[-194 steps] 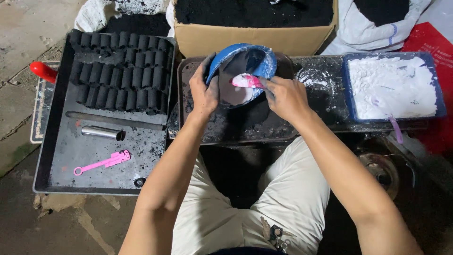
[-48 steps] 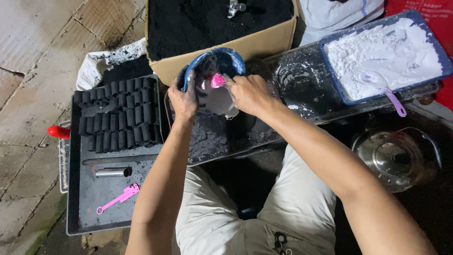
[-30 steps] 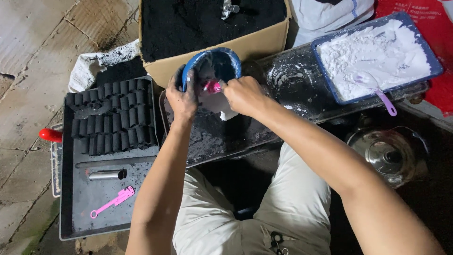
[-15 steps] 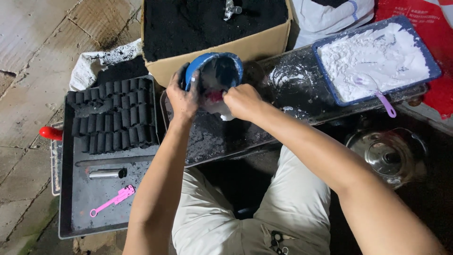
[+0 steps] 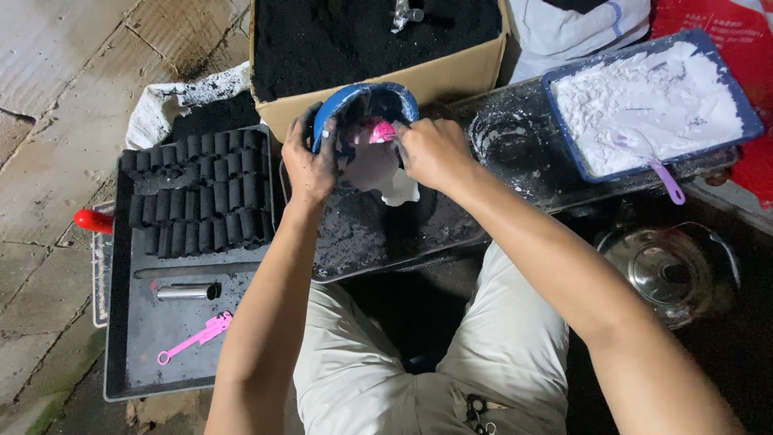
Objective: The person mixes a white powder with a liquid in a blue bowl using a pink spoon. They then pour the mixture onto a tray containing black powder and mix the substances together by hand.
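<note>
We see first the big things: a cardboard box [image 5: 378,40] full of black powder stands at the far side, and a red package [image 5: 717,24] lies flat in the far right corner, its print too small to tell; left of our knees a long black tray [image 5: 137,354] carries rows of black cylinders [image 5: 197,197], a metal tube [image 5: 187,291] and a pink tool [image 5: 193,337]; at the right a blue tray [image 5: 749,129] holds white powder with a lilac scoop [image 5: 656,165] in it; in the middle, just before the box, is the blue bowl [image 5: 362,101], tilted so its mouth faces us; our left hand [image 5: 310,161] clasps its left rim from outside; our right hand [image 5: 435,153] comes from the right, closed around a pink scoop [image 5: 378,131] whose long axis points left into the bowl; under the bowl white powder [image 5: 398,189] lies on the dark work tray [image 5: 386,234].
</note>
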